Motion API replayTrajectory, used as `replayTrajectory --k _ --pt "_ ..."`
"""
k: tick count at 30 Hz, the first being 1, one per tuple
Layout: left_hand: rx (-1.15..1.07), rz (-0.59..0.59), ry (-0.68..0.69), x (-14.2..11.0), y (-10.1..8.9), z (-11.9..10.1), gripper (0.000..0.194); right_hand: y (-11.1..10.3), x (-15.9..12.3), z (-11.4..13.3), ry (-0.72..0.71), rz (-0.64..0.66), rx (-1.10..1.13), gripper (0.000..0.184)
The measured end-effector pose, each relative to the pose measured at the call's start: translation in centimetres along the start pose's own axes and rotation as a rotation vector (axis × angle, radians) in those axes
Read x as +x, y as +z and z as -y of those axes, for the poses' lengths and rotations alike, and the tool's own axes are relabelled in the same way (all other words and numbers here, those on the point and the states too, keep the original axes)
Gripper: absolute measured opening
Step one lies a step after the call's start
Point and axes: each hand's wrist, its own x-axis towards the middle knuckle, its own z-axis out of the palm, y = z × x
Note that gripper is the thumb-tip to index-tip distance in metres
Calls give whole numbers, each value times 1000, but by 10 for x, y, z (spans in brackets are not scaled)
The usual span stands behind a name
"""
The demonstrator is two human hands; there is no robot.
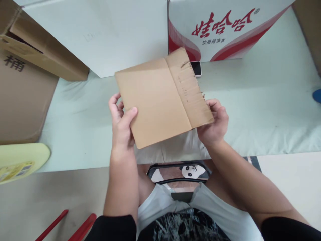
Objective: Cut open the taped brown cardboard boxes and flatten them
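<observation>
A flat piece of brown cardboard (152, 100) is held up between my two hands, tilted, above a pale green cloth-covered surface. A crease runs down its right part, and the right edge is ragged and torn. My left hand (122, 124) grips its left edge, thumb on the face and fingers behind. At the lower right corner my right hand (215, 122) is closed around the torn edge, its fingers partly hidden behind the board. Just beyond the torn edge lies a phone-like dark device (197, 68), partly covered by the cardboard.
White boxes stand along the back, one with red lettering (223, 26). Brown cartons (25, 97) fill the left side. A yellow-green plastic item (23, 159) juts in at the left edge. A blue object (317, 95) shows at far right. Red bars (82, 227) are at lower left.
</observation>
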Motion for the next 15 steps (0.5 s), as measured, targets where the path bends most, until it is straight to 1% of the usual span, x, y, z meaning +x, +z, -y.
replayTrajectory --k 2,4,6,9,12,14,15 --pt "-64 -67 85 2 3 -1 67 -1 1 -3 -9 34 13 42" --pt "-134 -112 111 4 4 -4 53 -4 2 -7 -8 123 28 39" --pt "-180 -125 58 5 3 -7 44 -9 4 -12 6 248 -13 41" --pt "-192 -126 -78 7 -2 -9 41 -18 5 -18 3 403 -130 52" --pt "-152 -114 -148 9 -10 -8 37 -24 4 -21 -86 499 -171 59" --pt "-120 -94 -163 11 -15 -7 37 -23 3 -20 -152 539 -193 54" --pt "-110 -91 -165 12 -17 -7 38 -22 3 -19 -171 538 -225 50"
